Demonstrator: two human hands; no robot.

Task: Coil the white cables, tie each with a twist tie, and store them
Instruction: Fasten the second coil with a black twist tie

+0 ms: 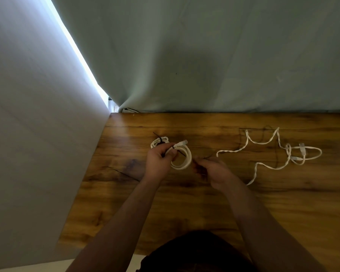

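On the wooden table (204, 203) the job stands roughly a third done. One small coil (159, 141) lies at the far side of the left hand, already cinched with a dark tie. A second coil (185, 160) is wound and held by the left hand (159, 160), whose fingers and thumb curl round the near-left part of its loop. A dark twist tie (180, 152) crosses that loop, and one white plug end pokes out at the top. The right hand (216, 171), just right of the coil, is smeared by motion. Its fingers seem drawn together near a thin dark strand, but I cannot tell whether they pinch it. So this coil is probably mid-tying, with the tie not yet twisted closed. Further right, a loose cable (232, 151) sprawls in bends across the table, uncoiled and untied. Storing has not begun, and no box or drawer for it shows in view.
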